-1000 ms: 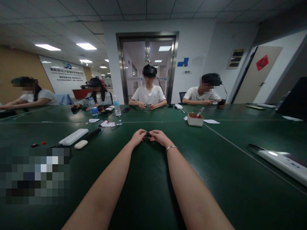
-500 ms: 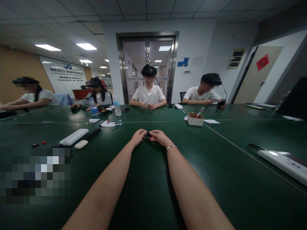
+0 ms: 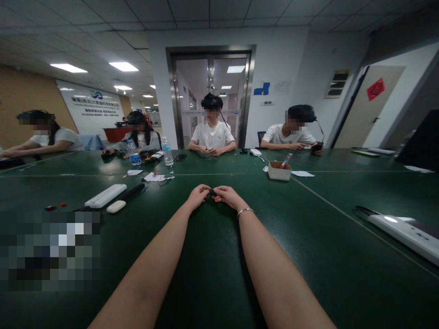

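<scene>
A small black object [image 3: 211, 192] sits between my two hands, over the middle of the green table [image 3: 212, 256]. It is too small and too covered by fingers for its kind to show. My left hand [image 3: 199, 196] pinches its left end. On the other end, the fingers of my right hand [image 3: 228, 196] are closed; a silver bracelet [image 3: 245, 210] circles that wrist. Both forearms rest low, stretched forward across the tabletop.
To the left lie a long white device [image 3: 105, 196], a white oval case [image 3: 116, 207] and small red pieces [image 3: 62, 204]. Ahead stand a small open box [image 3: 279, 171] and a water bottle [image 3: 167, 152]. At right lies another white device [image 3: 404, 233]. Several people in headsets sit around the table.
The black object has turned slightly between my fingers and shows more of its length. My hands have stayed in place. The person opposite has shifted a little.
</scene>
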The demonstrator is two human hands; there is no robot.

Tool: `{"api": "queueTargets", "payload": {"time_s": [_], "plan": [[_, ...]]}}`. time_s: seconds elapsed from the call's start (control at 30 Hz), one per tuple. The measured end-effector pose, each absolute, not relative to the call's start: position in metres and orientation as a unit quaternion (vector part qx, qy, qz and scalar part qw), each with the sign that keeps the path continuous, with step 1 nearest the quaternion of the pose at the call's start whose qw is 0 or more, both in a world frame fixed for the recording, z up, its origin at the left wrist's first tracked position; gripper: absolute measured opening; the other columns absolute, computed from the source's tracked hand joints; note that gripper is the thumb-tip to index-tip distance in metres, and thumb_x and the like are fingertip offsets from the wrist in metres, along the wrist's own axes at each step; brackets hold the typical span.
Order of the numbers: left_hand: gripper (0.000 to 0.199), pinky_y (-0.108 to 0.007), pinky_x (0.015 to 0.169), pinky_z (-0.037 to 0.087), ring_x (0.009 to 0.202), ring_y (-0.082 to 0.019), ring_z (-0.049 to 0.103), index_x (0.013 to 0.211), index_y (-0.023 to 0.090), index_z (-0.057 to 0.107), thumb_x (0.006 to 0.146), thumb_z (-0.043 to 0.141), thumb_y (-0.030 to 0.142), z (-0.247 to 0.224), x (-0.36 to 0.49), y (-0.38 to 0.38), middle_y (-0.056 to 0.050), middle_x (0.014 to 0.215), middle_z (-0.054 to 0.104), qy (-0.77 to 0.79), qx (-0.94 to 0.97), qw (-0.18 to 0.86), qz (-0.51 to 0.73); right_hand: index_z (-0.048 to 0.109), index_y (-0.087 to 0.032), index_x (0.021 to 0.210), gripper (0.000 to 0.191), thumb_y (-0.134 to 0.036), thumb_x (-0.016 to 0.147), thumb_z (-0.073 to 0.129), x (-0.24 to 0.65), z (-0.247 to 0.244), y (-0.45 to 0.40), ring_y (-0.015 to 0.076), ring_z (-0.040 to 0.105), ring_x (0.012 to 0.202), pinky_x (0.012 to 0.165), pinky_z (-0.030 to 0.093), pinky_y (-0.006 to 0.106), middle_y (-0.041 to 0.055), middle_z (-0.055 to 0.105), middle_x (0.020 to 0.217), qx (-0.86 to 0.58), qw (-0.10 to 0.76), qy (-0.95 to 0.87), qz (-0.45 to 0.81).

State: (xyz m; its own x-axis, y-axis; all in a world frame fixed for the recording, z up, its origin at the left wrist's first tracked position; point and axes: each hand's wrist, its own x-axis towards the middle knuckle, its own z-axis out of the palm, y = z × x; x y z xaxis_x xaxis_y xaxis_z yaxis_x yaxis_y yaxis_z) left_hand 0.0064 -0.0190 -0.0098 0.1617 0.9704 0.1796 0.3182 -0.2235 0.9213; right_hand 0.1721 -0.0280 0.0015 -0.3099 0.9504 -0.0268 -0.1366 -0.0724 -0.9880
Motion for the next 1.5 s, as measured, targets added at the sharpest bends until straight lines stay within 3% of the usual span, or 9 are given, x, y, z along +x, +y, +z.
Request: {"api": "queueTargets", "payload": {"time_s": [0.5,0.67,0.77,0.9,1.1,1.3,1.5], "plan": [[0.023,-0.017,0.048,0.041,0.067,-0.01,0.053,0.093,0.017,0.058,0.073,0.053,0.027,-0.0113,0.0062,-0.0173,-0.004,0.086,0.059,0.484,0.66,0.385,0.427,0.06,-0.008,0.085,0.007,-0.014,0.081,0.059,0.1725,0.0018,-0.0281,0.0074,0.06,0.049,0.051,0.052,0.015,0.005,0.064,0.061,-0.392,0.439,-0.518,0.621],[0.029,-0.018,0.044,0.038,0.054,-0.008,0.048,0.089,0.015,0.058,0.08,0.044,0.039,-0.0111,0.0077,-0.0174,-0.001,0.069,0.054,0.5,0.642,0.4,0.422,0.059,-0.009,0.083,0.004,-0.012,0.081,0.058,0.1716,0.0017,-0.0281,0.0066,0.059,0.047,0.049,0.051,0.014,0.0036,0.063,0.061,-0.392,0.444,-0.511,0.623],[0.025,-0.017,0.044,0.037,0.053,-0.008,0.047,0.091,0.015,0.058,0.079,0.045,0.034,-0.011,0.0075,-0.018,0.0,0.066,0.053,0.499,0.65,0.394,0.416,0.059,-0.008,0.084,0.004,-0.011,0.081,0.057,0.1713,0.0014,-0.0279,0.0068,0.06,0.048,0.05,0.051,0.014,0.004,0.063,0.061,-0.392,0.445,-0.513,0.621],[0.022,-0.016,0.047,0.039,0.061,-0.008,0.05,0.093,0.017,0.059,0.075,0.05,0.026,-0.0096,0.0069,-0.0194,-0.002,0.078,0.057,0.497,0.649,0.392,0.422,0.059,-0.008,0.085,0.005,-0.012,0.082,0.056,0.172,0.0008,-0.0276,0.0072,0.06,0.049,0.051,0.052,0.015,0.0045,0.064,0.061,-0.394,0.44,-0.517,0.619],[0.025,-0.016,0.046,0.039,0.058,-0.008,0.049,0.089,0.015,0.058,0.079,0.047,0.035,-0.0071,0.0079,-0.0223,-0.002,0.073,0.056,0.501,0.642,0.4,0.42,0.059,-0.009,0.085,0.006,-0.013,0.082,0.057,0.173,0.0007,-0.0274,0.0075,0.06,0.048,0.051,0.052,0.015,0.0049,0.065,0.061,-0.392,0.438,-0.519,0.621],[0.022,-0.016,0.046,0.039,0.059,-0.008,0.05,0.092,0.016,0.059,0.077,0.05,0.03,-0.0086,0.0078,-0.0195,-0.003,0.08,0.058,0.499,0.642,0.399,0.424,0.06,-0.009,0.084,0.006,-0.014,0.08,0.059,0.1731,0.0006,-0.0268,0.008,0.06,0.049,0.051,0.052,0.016,0.0042,0.064,0.06,-0.392,0.441,-0.518,0.62],[0.022,-0.015,0.044,0.038,0.057,-0.008,0.048,0.091,0.016,0.059,0.078,0.048,0.03,-0.0104,0.0075,-0.0174,-0.002,0.072,0.055,0.498,0.643,0.4,0.423,0.06,-0.009,0.083,0.005,-0.013,0.081,0.058,0.1729,0.0004,-0.0273,0.0073,0.06,0.049,0.051,0.051,0.015,0.0043,0.064,0.062,-0.383,0.443,-0.521,0.621]]}}
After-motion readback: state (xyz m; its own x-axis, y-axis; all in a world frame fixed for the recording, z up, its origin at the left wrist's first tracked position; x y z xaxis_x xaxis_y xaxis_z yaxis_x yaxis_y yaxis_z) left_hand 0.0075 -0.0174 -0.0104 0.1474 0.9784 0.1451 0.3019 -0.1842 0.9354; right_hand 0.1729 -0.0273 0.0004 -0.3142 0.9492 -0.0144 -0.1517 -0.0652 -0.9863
